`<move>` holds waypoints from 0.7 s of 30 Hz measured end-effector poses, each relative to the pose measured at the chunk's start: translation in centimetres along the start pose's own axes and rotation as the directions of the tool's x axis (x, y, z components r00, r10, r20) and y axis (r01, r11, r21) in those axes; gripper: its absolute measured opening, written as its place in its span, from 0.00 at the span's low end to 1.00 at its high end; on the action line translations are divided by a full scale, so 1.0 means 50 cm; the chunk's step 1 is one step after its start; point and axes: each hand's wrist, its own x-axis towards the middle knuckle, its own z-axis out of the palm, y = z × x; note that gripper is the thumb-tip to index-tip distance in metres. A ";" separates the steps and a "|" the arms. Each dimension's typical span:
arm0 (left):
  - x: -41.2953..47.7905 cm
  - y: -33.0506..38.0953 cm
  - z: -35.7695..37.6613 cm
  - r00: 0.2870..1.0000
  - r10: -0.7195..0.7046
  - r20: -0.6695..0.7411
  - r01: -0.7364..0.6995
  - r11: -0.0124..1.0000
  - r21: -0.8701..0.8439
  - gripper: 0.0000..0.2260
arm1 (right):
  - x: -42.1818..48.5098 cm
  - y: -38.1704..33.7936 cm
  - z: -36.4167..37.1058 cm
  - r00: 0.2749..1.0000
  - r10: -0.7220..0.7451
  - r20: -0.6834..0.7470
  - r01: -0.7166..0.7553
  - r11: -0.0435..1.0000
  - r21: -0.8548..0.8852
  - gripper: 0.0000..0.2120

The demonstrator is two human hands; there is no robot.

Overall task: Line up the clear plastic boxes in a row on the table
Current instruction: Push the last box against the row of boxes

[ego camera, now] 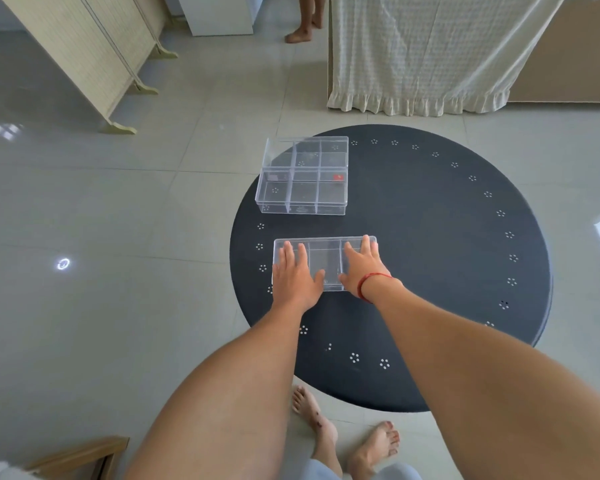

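Bare feet (347, 441) at the bottom edge, floor tiles beneath. Going left to right on the round black table (430, 271): my left hand (297, 271) lies flat, fingers spread, on the left end of the near clear box (326, 263); grip not closed, palm pressing down. My right hand (361, 268), red cord (368, 284) at the wrist, lies flat on that box's right end, fingers extended, likewise not clasping. Box has 3 compartments. Behind it, apart, I note 2 more clear boxes (303, 174) touching front to back, near the table's far-left edge.
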 end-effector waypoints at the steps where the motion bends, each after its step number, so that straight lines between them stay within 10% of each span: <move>1: 0.007 -0.009 -0.006 1.000 -0.005 -0.005 0.005 1.000 0.005 0.32 | 0.004 -0.013 0.001 1.000 -0.005 -0.005 0.005 1.000 -0.011 0.34; 21: 0.147 -0.077 -0.069 0.999 -0.003 -0.034 0.004 1.000 0.031 0.29 | 0.120 -0.121 -0.026 0.998 0.008 -0.061 -0.007 1.000 0.021 0.33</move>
